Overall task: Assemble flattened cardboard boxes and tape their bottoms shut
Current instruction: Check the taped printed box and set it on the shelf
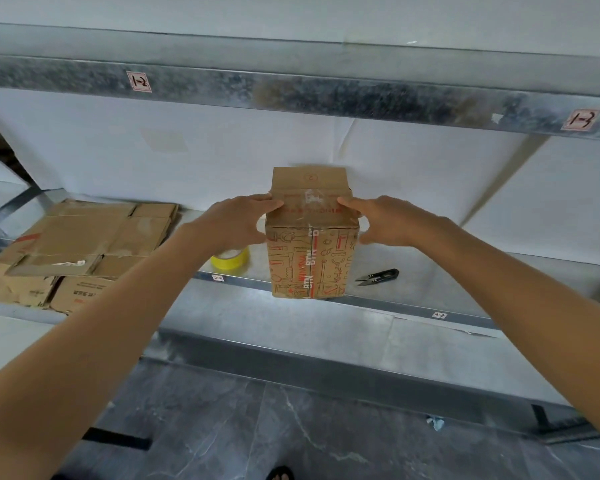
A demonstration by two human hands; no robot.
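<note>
A small brown cardboard box (pixel 310 261) with red and black print stands upright at the front of the metal shelf (pixel 430 271). Its far top flap (pixel 309 181) stands up; the near flap is folded down. My left hand (pixel 243 220) holds the box's upper left edge, fingers on the folded flap and thumb against the side. My right hand (pixel 385 220) holds the upper right edge the same way. A yellow tape roll (pixel 229 259) lies just left of the box, partly behind my left wrist. Black snips (pixel 378 276) lie to the right.
A stack of flattened and folded cardboard boxes (pixel 80 251) fills the shelf's left end. An upper shelf beam (pixel 291 95) with labels 1-2 and 1-3 runs overhead. White panels back the shelf. Grey tile floor (pixel 291 427) lies below.
</note>
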